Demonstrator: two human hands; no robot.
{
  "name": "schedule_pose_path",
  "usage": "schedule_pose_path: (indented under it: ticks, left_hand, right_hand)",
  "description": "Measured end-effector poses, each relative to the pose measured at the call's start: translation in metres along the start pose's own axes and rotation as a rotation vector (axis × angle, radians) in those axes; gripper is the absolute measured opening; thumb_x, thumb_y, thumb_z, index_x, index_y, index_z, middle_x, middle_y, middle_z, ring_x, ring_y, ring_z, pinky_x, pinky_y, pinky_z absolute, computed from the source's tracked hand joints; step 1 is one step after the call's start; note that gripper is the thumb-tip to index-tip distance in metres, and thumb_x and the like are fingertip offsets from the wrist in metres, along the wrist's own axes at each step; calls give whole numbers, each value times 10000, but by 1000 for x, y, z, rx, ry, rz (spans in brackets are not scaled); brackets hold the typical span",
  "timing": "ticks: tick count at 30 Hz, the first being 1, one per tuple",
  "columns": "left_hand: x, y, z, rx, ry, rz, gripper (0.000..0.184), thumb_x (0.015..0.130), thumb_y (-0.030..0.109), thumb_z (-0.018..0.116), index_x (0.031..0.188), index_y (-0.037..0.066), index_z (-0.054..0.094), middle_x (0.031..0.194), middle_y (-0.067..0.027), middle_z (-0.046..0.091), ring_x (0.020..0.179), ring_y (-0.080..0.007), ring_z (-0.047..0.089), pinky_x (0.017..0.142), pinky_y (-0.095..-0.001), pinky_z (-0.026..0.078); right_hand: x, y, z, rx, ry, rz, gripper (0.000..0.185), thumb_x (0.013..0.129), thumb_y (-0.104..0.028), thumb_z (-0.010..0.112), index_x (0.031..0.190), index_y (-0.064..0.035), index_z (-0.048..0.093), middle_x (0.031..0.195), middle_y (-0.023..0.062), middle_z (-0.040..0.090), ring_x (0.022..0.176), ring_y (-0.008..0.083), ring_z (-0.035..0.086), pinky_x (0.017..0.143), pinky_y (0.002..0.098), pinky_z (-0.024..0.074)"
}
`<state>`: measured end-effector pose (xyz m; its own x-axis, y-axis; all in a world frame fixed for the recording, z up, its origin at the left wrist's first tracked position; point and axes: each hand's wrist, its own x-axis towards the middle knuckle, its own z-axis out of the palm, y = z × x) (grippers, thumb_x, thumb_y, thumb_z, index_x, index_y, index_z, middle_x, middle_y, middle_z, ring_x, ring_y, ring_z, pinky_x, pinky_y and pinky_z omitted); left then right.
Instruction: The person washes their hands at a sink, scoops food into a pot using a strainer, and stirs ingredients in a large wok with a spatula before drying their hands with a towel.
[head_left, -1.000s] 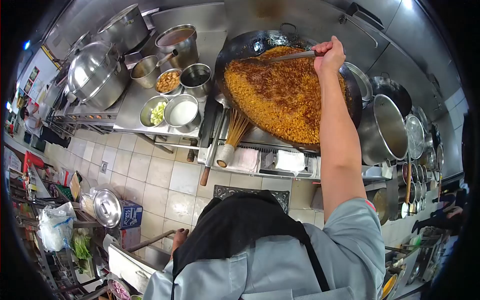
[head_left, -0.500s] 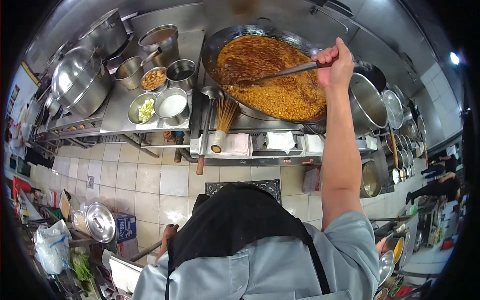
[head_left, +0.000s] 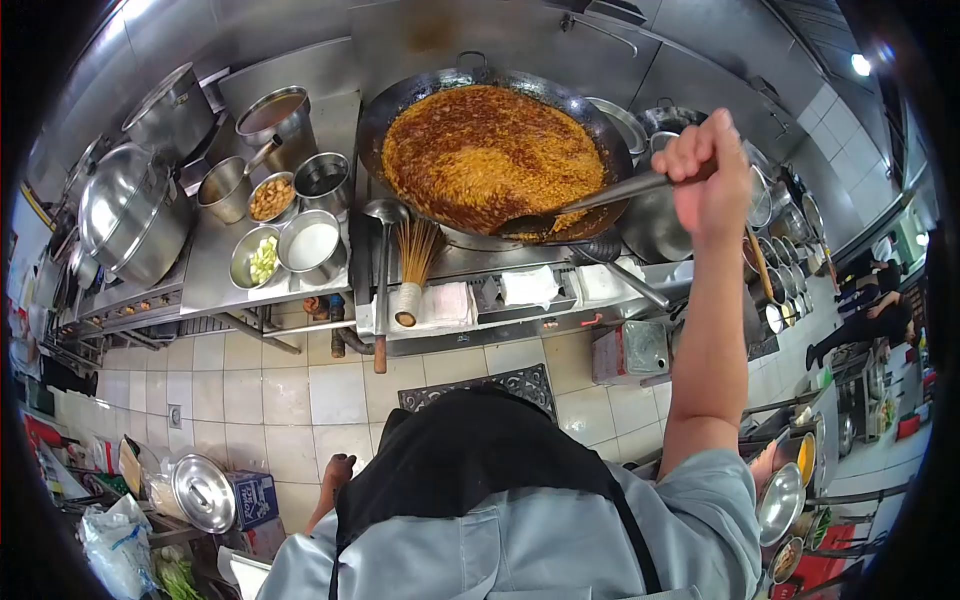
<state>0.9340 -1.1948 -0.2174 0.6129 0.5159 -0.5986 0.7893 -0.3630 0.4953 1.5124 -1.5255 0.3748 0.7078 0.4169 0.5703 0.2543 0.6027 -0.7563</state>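
My right hand point(head_left: 712, 180) is closed around the handle of a long-handled wok spatula point(head_left: 622, 190). Its dark head rests at the near edge of the food in a large black wok point(head_left: 372, 150), partly sunk in it. A yellow-brown, grainy mixture point(head_left: 480, 170) under dark reddish oil fills most of the wok. My left hand point(head_left: 340, 469) hangs low beside my body, away from the stove; its fingers are too small and partly hidden to read. Left of the wok lie a metal ladle point(head_left: 384, 270) and a bamboo wok brush point(head_left: 413, 265).
On the left counter stand a pot of white granules point(head_left: 310, 243), a bowl of chopped pale green pieces point(head_left: 262, 262), a bowl of brown pieces point(head_left: 271, 198) and a lidded steamer point(head_left: 130, 215). Folded cloths point(head_left: 528, 287) line the stove front. A skimmer point(head_left: 625, 268) lies to their right.
The spatula's head has moved toward the wok's near edge, and my right hand has shifted right and closer to me. The view has turned slightly. Dark oil has spread differently over the food.
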Motion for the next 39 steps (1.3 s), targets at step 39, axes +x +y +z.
schedule_pose_path:
  ticks: [39]
  left_hand:
    - [-29,103,76,-435,154,-519,627,882,391,728,1239,-110,607,1097,-242,725,1050,-321,697,910,-386,552]
  right_hand:
    - [147,296,-77,-653,-328,-368,247,909,-99,682,741,-19,519,682,169,521,607,363,535,575,442,444]
